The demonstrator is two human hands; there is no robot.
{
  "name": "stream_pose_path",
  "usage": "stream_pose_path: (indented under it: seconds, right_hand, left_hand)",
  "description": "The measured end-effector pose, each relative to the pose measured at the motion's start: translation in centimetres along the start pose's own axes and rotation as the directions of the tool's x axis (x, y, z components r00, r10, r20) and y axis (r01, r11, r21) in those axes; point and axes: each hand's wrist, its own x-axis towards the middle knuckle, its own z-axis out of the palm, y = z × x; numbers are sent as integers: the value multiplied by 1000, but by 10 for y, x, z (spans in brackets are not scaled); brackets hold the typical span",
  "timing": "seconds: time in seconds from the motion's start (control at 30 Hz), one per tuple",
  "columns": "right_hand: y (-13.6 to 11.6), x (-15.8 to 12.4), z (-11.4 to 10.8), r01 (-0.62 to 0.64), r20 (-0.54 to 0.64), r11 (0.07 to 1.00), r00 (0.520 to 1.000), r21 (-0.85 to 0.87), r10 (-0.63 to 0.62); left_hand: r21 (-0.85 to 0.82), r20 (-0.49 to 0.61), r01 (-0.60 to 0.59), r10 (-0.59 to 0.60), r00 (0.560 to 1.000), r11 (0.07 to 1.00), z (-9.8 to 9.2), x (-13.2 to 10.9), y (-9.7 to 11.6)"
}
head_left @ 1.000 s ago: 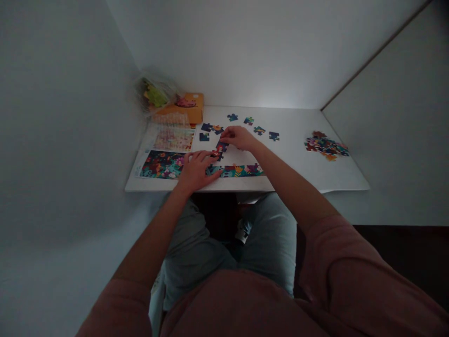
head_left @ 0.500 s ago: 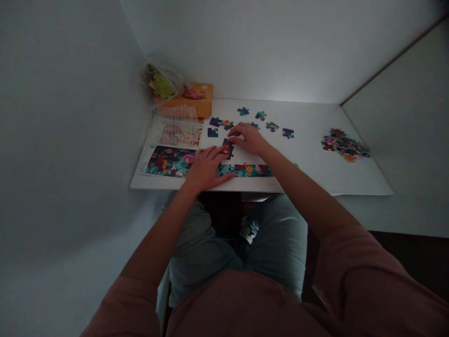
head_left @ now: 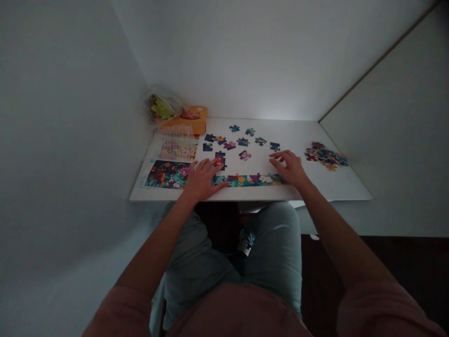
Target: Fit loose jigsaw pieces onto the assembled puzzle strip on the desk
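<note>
The jigsaw strip [head_left: 247, 180] shows teal, orange and purple flowers on dark navy; the box [head_left: 200, 122] is orange.

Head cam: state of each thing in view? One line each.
Left hand: open, fingertips on a dark puzzle piece.
Right hand: open, fingers spread, near the strip's right end.
Assembled puzzle strip: pieces joined, lying along the near table edge.
Loose puzzle pieces: scattered separately, face up.
Puzzle piece pile: heaped at right.
Printed picture sheet: lying flat at left.
Orange box: at the far left corner.
Plastic bag: beside the box, green item inside.

Head-worn view, down at jigsaw pieces [head_left: 229, 145]
</note>
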Motion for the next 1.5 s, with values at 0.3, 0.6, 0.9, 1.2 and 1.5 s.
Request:
stream_pose_path:
  seconds: [0.3, 0.6, 0.9, 1.2, 1.5]
  right_hand:
    - [31, -37, -6, 18, -77, 999, 997, 37, -15]
    - [43, -45, -4, 116, -22, 993, 993, -2, -116]
    - [65, -57, -10, 36, -82, 999, 996, 13, -35]
    - [68, -59, -7, 46, -117, 996, 992, 73, -37]
    - [61, -60, -13, 35, -41, 998, 999, 46, -33]
  left_hand:
    - [76, -28, 80, -78, 997, 994, 2, 1, 9]
    - [132, 10, 127, -129, 992, 983, 0, 6, 20]
    - [150, -44, 112, -106, 993, 982, -3, 3, 24]
    - [136, -1, 123, -124, 992, 983, -3, 2, 23]
    - [134, 47, 88, -95, 994, 987, 5, 3, 13]
